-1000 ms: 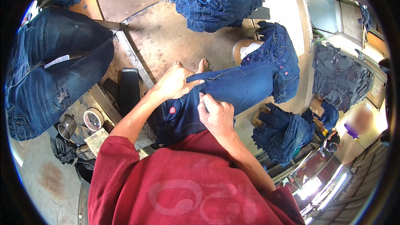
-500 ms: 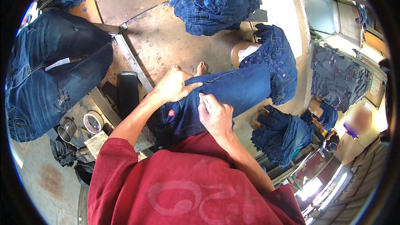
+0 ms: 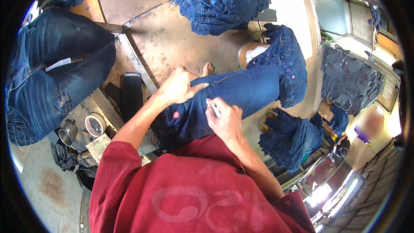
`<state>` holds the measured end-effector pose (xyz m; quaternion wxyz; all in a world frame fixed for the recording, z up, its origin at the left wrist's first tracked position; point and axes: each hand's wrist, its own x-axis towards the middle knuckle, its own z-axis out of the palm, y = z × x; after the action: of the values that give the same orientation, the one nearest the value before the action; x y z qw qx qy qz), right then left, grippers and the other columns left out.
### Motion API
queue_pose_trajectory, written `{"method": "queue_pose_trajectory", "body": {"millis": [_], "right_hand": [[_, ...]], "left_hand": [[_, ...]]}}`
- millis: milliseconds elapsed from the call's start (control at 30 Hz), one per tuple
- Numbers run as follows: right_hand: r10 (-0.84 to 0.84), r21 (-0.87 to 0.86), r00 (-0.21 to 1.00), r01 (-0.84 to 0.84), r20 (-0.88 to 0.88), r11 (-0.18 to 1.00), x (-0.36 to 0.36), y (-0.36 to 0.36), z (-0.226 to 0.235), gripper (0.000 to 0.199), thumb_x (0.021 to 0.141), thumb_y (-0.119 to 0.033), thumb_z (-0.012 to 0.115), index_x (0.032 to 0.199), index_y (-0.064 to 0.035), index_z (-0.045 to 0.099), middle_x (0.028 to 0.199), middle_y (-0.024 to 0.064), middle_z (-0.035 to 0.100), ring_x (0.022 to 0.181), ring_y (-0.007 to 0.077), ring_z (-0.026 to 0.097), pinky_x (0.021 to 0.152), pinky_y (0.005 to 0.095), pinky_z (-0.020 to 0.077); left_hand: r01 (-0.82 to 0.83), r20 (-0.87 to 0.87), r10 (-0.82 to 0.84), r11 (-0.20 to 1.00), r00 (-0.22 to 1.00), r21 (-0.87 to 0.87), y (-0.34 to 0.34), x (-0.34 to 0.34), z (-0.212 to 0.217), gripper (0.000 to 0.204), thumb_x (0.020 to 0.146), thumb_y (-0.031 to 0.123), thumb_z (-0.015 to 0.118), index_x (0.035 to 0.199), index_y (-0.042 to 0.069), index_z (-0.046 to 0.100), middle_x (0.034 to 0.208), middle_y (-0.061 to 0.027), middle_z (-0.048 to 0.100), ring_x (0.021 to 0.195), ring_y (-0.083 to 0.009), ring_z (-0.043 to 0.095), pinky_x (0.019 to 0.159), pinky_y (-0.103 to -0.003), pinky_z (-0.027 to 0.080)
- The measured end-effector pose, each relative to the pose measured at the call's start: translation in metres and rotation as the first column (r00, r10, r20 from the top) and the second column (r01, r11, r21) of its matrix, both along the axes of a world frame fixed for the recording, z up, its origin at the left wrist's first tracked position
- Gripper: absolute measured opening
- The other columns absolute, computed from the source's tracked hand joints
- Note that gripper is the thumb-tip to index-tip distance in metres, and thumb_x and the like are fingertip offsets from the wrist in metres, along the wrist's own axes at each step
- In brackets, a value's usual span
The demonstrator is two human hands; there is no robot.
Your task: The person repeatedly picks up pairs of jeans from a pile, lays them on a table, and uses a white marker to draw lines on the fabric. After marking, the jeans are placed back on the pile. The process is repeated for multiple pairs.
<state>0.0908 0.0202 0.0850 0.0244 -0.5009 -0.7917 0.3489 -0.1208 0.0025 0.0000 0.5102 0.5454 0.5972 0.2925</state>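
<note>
Across my lap lies a pair of blue jeans (image 3: 254, 86), its leg stretched to the right, with a small red patch near the waist end. My left hand (image 3: 179, 87) grips the far edge of the jeans, its thumb laid on top of the denim and the other fingers curled over, partly hidden. Close by on the near side, my right hand (image 3: 225, 116) is closed in a pinch around a small white stick (image 3: 216, 111). Its tip is close to the denim or on it; contact is not clear.
Dark jeans (image 3: 56, 69) are spread at the left, near a metal cup (image 3: 67, 133) and a tape roll (image 3: 95, 124). Piled denim (image 3: 222, 2) stands ahead, with more denim (image 3: 286, 67) on a drum at right. Grey garments (image 3: 351, 75) and another person (image 3: 368, 127) are farther right.
The view has shifted very slightly. My right hand has moved a touch and shows more of the white stick; my left hand keeps its hold on the jeans.
</note>
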Motion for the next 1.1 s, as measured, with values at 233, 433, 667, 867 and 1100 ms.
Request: {"method": "queue_pose_trajectory", "body": {"millis": [233,433,667,867,1100], "right_hand": [[0.131,0.113,0.989,-0.139,0.075,0.984,0.004,-0.018,0.001,0.012,0.091,-0.004,0.078,0.102,-0.0065,0.077,0.075,0.0171,0.075,0.063,0.0311,0.076,0.055,0.0397,0.0589],[0.060,0.102,0.995,-0.052,-0.078,0.993,0.005,-0.014,-0.001,0.012,0.090,-0.005,0.079,0.102,-0.0074,0.076,0.069,0.0152,0.072,0.058,0.0311,0.073,0.053,0.0410,0.0573],[0.185,0.066,0.978,-0.191,0.094,0.979,0.010,-0.011,0.001,0.012,0.090,-0.006,0.079,0.102,-0.0073,0.076,0.072,0.0153,0.074,0.061,0.0313,0.075,0.054,0.0407,0.0580],[0.092,0.127,0.995,-0.086,-0.044,0.988,0.010,-0.010,-0.001,0.008,0.091,-0.007,0.078,0.099,-0.0064,0.075,0.071,0.0158,0.073,0.061,0.0322,0.075,0.054,0.0420,0.0575],[0.076,0.038,0.996,-0.074,-0.056,0.997,0.014,-0.006,0.001,0.009,0.091,-0.006,0.078,0.099,-0.0070,0.074,0.072,0.0165,0.074,0.061,0.0322,0.075,0.054,0.0418,0.0580]], "left_hand": [[-0.056,-0.003,0.056,0.997,0.998,-0.059,-0.001,0.003,-0.004,0.024,0.098,0.030,0.080,0.096,0.006,0.084,0.074,-0.0293,0.067,0.070,-0.0484,0.069,0.069,-0.052,0.058],[-0.067,-0.028,0.067,0.998,0.997,-0.003,0.000,0.004,-0.004,0.024,0.097,0.030,0.081,0.092,0.007,0.083,0.073,-0.0290,0.066,0.069,-0.0485,0.069,0.067,-0.052,0.057],[-0.076,-0.044,0.074,0.996,0.996,-0.056,-0.001,0.005,-0.006,0.024,0.097,0.029,0.081,0.090,0.006,0.083,0.073,-0.0282,0.066,0.067,-0.0470,0.069,0.065,-0.050,0.056],[-0.065,-0.046,0.065,0.998,0.997,-0.010,-0.001,0.005,-0.007,0.021,0.096,0.026,0.083,0.097,0.005,0.084,0.074,-0.0256,0.069,0.065,-0.0415,0.071,0.065,-0.047,0.056],[-0.085,-0.024,0.084,0.995,0.996,-0.046,0.001,0.005,-0.001,0.026,0.097,0.028,0.081,0.088,0.004,0.082,0.072,-0.0287,0.066,0.066,-0.0468,0.069,0.066,-0.051,0.056]]}}
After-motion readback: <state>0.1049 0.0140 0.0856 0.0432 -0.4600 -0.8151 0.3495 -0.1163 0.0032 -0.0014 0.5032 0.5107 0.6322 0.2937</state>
